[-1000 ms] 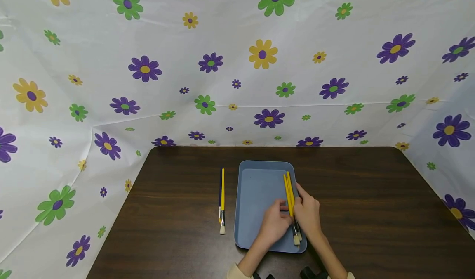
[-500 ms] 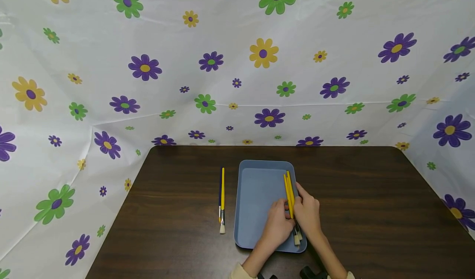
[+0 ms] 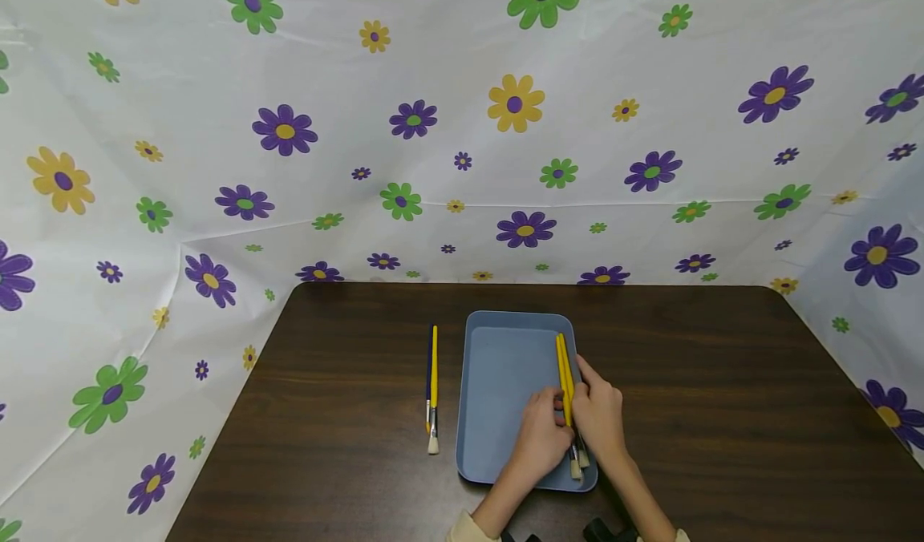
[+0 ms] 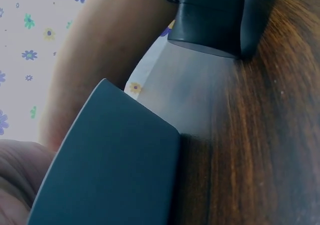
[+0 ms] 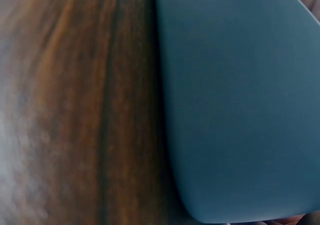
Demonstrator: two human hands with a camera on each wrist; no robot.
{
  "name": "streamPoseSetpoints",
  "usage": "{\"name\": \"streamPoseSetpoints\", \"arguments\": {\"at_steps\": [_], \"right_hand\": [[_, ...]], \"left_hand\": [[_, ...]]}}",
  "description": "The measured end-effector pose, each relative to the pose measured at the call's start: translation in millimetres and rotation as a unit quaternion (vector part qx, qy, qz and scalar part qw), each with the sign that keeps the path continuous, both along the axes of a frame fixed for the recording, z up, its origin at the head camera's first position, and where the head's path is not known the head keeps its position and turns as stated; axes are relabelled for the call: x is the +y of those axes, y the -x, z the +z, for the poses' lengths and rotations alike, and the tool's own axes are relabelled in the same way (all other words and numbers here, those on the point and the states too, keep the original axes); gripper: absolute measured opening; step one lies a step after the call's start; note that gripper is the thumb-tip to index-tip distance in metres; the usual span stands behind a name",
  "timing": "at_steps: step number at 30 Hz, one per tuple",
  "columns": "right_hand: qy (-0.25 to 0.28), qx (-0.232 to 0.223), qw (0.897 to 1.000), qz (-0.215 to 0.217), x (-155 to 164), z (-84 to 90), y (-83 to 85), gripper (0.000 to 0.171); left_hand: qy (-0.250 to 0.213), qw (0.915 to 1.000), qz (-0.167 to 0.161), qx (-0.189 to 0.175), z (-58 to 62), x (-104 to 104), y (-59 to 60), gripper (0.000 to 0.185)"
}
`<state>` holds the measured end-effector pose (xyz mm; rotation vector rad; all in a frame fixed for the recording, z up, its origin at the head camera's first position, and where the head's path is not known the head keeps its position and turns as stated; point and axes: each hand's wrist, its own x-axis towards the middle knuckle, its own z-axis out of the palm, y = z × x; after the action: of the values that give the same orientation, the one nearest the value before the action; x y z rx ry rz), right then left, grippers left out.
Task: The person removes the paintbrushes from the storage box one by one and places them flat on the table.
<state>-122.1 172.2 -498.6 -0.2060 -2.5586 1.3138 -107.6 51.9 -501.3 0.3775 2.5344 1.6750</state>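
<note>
Yellow-handled paintbrushes (image 3: 560,366) lie bunched along the right side of a blue-grey tray (image 3: 498,357), bristles toward the near edge. In the head view my left hand (image 3: 543,430) reaches over the tray from the front, its bent fingers pinching a brush near its metal collar. At the tray's right rim, my right hand (image 3: 599,414) grips the edge beside the brushes; some of its fingers are hidden. The left wrist view shows the tray's outer wall (image 4: 120,160) with a hand behind it. Only the wall (image 5: 245,105) and slivers of skin show in the right wrist view.
Left of the tray, a yellow paintbrush (image 3: 434,366) and a dark-handled one (image 3: 429,366) lie side by side on the dark wooden table (image 3: 332,414). A white cloth with flowers (image 3: 433,61) hangs behind. Dark wrist gear (image 4: 210,20) shows in the left wrist view.
The left yellow brush in the tray has shifted right, closer to the one beside it. My left hand has moved slightly right; my right hand has stayed at the rim.
</note>
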Motion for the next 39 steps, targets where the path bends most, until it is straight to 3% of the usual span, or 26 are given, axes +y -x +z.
{"name": "streamPoseSetpoints", "arguments": {"at_steps": [13, 22, 29, 39], "right_hand": [[0.000, 0.003, 1.000, 0.000, -0.2, 2.1, -0.5, 0.048], [0.004, -0.008, 1.000, -0.002, -0.2, 1.1, 0.0, 0.049], [0.006, -0.008, 1.000, -0.002, -0.6, -0.4, 1.3, 0.048], [0.012, -0.021, 1.000, -0.002, 0.3, 0.6, 1.0, 0.050]], "left_hand": [[-0.044, 0.9983, -0.006, -0.038, 1.1, -4.1, 2.7, 0.042], [-0.062, 0.9974, 0.003, -0.038, 1.4, -8.7, 5.1, 0.033], [-0.124, 0.9894, 0.012, -0.075, 3.8, -14.4, 10.1, 0.041], [-0.176, 0.9783, 0.038, -0.102, 13.3, -28.5, 16.6, 0.049]]}}
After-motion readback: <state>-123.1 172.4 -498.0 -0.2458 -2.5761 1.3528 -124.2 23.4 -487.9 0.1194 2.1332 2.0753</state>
